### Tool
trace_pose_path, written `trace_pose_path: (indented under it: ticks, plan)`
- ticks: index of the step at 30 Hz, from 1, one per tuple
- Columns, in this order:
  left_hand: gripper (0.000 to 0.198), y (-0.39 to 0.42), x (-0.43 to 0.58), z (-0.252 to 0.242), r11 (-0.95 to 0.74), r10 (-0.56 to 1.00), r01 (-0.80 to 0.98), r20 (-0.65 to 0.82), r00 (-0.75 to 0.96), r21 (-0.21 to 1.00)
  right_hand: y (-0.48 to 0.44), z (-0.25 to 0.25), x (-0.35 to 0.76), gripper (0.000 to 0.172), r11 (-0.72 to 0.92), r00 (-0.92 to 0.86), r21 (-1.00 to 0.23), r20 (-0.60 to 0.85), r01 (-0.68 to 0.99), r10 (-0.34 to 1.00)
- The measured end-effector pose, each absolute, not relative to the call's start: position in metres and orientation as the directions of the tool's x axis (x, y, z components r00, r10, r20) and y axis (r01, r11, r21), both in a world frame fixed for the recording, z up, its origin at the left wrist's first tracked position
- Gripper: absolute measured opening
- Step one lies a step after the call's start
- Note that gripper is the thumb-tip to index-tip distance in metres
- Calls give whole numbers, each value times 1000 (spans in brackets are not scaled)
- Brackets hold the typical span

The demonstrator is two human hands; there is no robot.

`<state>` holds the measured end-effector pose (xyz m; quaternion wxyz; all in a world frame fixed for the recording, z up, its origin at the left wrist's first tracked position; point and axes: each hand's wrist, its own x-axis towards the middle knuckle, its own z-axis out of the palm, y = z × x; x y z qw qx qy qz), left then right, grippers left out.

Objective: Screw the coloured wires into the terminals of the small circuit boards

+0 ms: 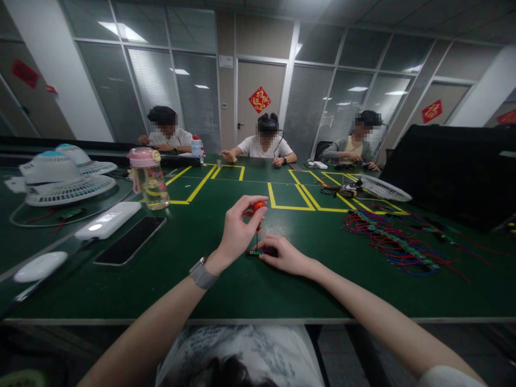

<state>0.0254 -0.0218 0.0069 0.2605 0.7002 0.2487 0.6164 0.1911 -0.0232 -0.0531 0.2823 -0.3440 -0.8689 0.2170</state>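
My left hand (pixel 237 228) is closed around the orange handle of a small screwdriver (pixel 258 215), which stands upright with its tip down on a small green circuit board (pixel 255 251). My right hand (pixel 282 253) lies on the green table (pixel 201 279) with its fingers pressed on that board. A grey watch sits on my left wrist.
A black phone (pixel 129 240), a white power bank (pixel 108 220) and a pink-capped water bottle (pixel 148 178) stand left of my hands. White fans (pixel 60 180) lie at far left. A heap of red and blue wires (pixel 395 242) lies at right. Three people sit at the far end.
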Motion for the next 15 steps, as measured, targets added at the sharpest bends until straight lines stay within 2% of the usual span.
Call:
trace_pose_path:
  ticks: [3,5,7,10,12,15]
  plan:
    - [13,-22,23,9,-796,594,190,802,65,575,-24,-53,191,18,666,-602,-573,339,478,723]
    - [12,-22,22,10,-805,570,238,820,51,544,-24,-53,191,18,666,-601,-574,340,476,723]
    - [18,-24,22,11,-805,579,207,813,69,556,-23,-53,191,18,672,-604,-574,347,468,718]
    - [29,-25,24,11,-774,633,61,764,126,630,-23,-54,191,18,681,-612,-568,352,461,708]
    - [27,-26,25,10,-734,674,-5,729,123,680,-23,-54,191,19,684,-613,-562,353,465,706]
    - [22,-25,26,7,-739,674,39,738,39,673,-22,-54,191,18,683,-611,-559,353,470,709]
